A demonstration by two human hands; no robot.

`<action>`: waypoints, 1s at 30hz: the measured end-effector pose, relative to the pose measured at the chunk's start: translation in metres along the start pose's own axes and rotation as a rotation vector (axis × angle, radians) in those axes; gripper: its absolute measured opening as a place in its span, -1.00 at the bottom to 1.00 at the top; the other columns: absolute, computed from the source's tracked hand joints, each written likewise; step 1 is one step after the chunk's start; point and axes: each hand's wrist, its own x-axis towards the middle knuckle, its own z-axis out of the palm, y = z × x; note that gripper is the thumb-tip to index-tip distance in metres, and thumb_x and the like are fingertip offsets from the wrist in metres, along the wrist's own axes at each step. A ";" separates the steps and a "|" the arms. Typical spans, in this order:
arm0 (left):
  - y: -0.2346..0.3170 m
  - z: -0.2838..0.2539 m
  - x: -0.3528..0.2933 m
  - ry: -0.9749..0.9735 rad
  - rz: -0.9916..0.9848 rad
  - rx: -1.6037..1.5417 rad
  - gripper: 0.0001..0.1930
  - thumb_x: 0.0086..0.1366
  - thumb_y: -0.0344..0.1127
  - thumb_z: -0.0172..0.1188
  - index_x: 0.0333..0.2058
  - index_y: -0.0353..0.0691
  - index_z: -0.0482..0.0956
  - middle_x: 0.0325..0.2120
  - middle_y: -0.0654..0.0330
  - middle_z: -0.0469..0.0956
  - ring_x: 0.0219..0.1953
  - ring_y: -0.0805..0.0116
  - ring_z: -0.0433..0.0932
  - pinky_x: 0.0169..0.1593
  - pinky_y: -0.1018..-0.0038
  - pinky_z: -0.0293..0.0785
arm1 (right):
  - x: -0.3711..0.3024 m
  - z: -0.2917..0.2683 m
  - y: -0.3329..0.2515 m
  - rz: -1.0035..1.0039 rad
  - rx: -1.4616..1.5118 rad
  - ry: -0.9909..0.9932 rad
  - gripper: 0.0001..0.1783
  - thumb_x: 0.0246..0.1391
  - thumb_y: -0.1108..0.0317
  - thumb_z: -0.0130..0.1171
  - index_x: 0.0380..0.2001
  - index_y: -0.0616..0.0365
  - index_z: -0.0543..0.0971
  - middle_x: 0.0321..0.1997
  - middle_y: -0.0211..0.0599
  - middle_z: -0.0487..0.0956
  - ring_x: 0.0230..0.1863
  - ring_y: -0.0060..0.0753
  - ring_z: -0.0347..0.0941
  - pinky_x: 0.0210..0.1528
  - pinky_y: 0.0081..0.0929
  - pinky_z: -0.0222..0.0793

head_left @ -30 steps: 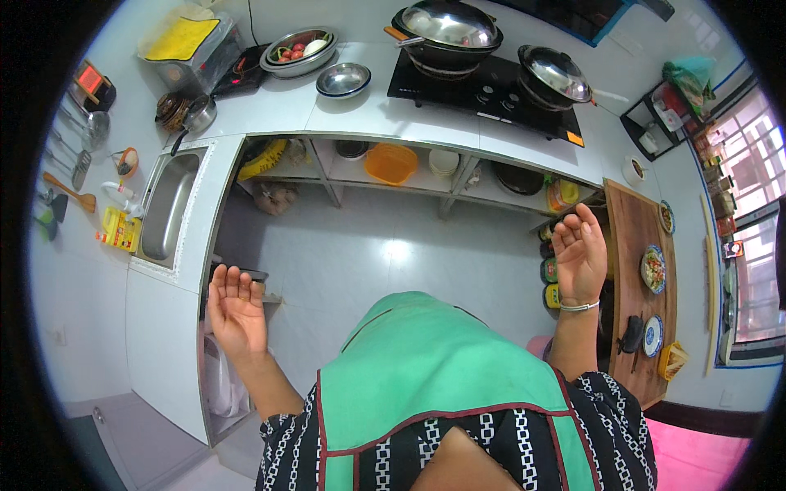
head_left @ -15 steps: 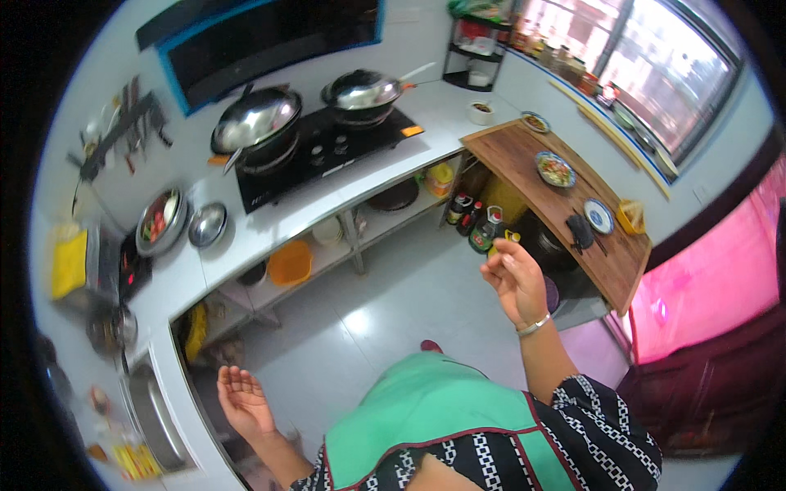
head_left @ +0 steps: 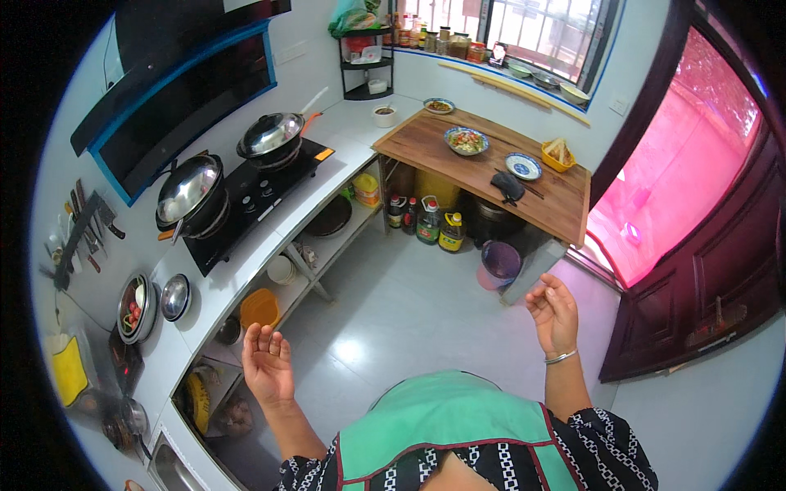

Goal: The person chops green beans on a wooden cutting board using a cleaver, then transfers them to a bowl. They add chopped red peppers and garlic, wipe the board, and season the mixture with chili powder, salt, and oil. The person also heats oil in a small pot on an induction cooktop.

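Observation:
My left hand [head_left: 268, 365] is raised in front of the counter's lower shelves, palm up, fingers loosely apart and holding nothing. Nearest to it in the picture is an orange plastic basin [head_left: 259, 308] on the shelf. My right hand [head_left: 554, 316], with a silver bangle [head_left: 562, 357] on its wrist, is held up over the floor. Its fingers are slightly bent and nothing shows in them. Beyond it stand a purple bucket [head_left: 500, 263] and a wooden worktop [head_left: 409, 141]. That worktop carries a bowl of food [head_left: 467, 141], a blue-and-white plate [head_left: 523, 167] and a dark cloth-like item [head_left: 508, 186].
Two lidded woks [head_left: 190, 192] sit on the black gas stove [head_left: 260, 192]. Metal bowls [head_left: 175, 296] stand on the white counter, with a sink [head_left: 172, 468] at the near left. Several bottles [head_left: 427, 221] stand under the worktop. A dark red door [head_left: 696, 303] stands ajar at right.
My view has turned to the right, bringing the door and bucket more into sight. Both hands remain raised and bare; my left hand is higher in the picture, my right hand lower and further right.

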 end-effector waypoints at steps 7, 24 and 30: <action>-0.027 0.012 -0.101 0.023 -0.004 0.055 -0.68 0.39 -0.21 -0.16 -0.02 -0.24 0.42 -0.15 0.11 0.55 -0.13 0.29 0.54 -0.04 0.38 0.50 | -0.052 -0.069 -0.036 0.000 0.020 -0.046 -0.74 0.18 0.40 -0.04 -0.08 0.25 0.41 -0.37 -0.31 0.55 -0.30 -0.38 0.51 -0.14 -0.46 0.44; -0.051 0.074 -0.346 -0.170 -0.051 0.167 -0.61 0.43 -0.22 -0.28 0.08 -0.26 0.35 -0.01 0.07 0.47 0.02 0.23 0.47 0.09 0.30 0.44 | -0.213 -0.280 -0.118 -0.037 0.057 0.057 -0.74 0.28 0.29 -0.12 -0.16 0.27 0.44 -0.64 -0.44 0.36 -0.53 -0.53 0.34 -0.40 -0.54 0.33; -0.053 0.084 -0.368 -0.099 -0.042 0.157 -0.63 0.42 -0.21 -0.23 0.05 -0.29 0.37 -0.07 0.06 0.51 -0.04 0.23 0.51 0.03 0.31 0.48 | -0.226 -0.291 -0.119 -0.067 0.133 0.105 -0.65 0.29 0.16 -0.14 -0.32 0.21 0.50 -0.65 -0.41 0.36 -0.54 -0.47 0.33 -0.41 -0.49 0.30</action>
